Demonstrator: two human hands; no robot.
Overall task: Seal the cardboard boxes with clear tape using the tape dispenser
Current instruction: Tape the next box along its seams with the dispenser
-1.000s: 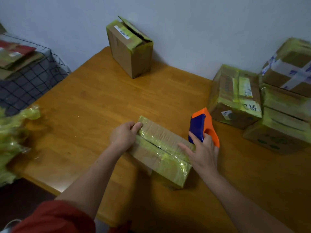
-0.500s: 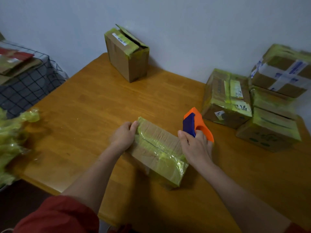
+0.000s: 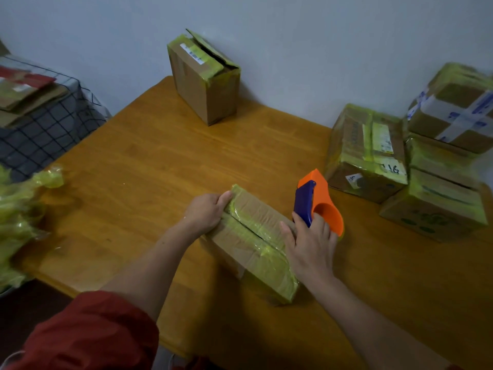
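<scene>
Since a second ago: right hand (image 3: 310,244) has gone from spread fingers laid against the tape dispenser (image 3: 320,201) to a full grasp, fingers wrapped over its blue part, thumb lying along the near right end of the box (image 3: 256,236). Left hand (image 3: 205,212) unchanged, clamped on the far left end.

Box: lies flat near the front middle of the table (image 3: 149,161), set diagonally. Top covered in wrinkled yellowish tape. A dark slit shows between the two flaps along the centre seam.

Dispenser: orange and blue, upright at the right end of the box, touching or just beside it. Cannot tell whether a tape tail is stuck down yet.

Around: an upright box (image 3: 205,84) with a lifted flap at the back by the wall. Taped boxes (image 3: 368,153) stacked on the right. A wad of used tape (image 3: 18,217) at the left edge, a checked cloth (image 3: 40,129) behind it.

Risks, as judged:
- Seam runs diagonally; a pull off that line would leave the slit uncovered.
- Old tape is creased, so a new strip may bridge the wrinkles and lift.
- If the left hand's hold slackens, the box may skid with the pull.
- Thumb sits close to the start point and could catch the sticky side.
</scene>
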